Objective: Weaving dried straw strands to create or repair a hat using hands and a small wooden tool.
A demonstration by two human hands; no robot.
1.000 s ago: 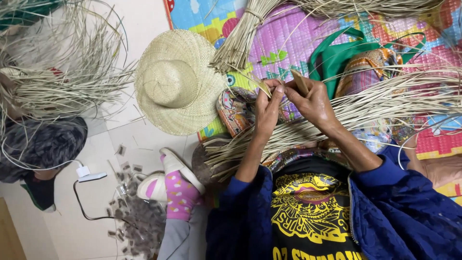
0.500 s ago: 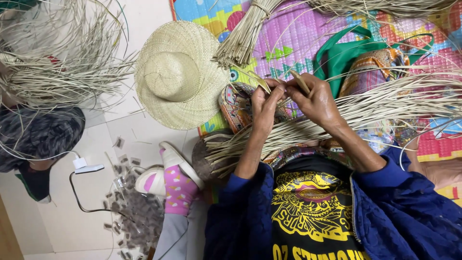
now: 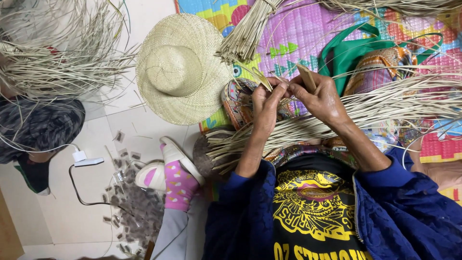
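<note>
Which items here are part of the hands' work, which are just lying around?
In use: left hand, right hand, straw strands, flat stick.
Lying about: straw hat, tied straw bundle, green bag, white charger, floor scraps.

The straw bundle (image 3: 385,106) runs off the frame at 3 o'clock; the hands (image 3: 293,96) hide its woven start.

Left hand (image 3: 263,98) and right hand (image 3: 321,96) raised close together, fingertips meeting and pinched shut, forearms bare, blue sleeves pushed up toward elbows.
</note>
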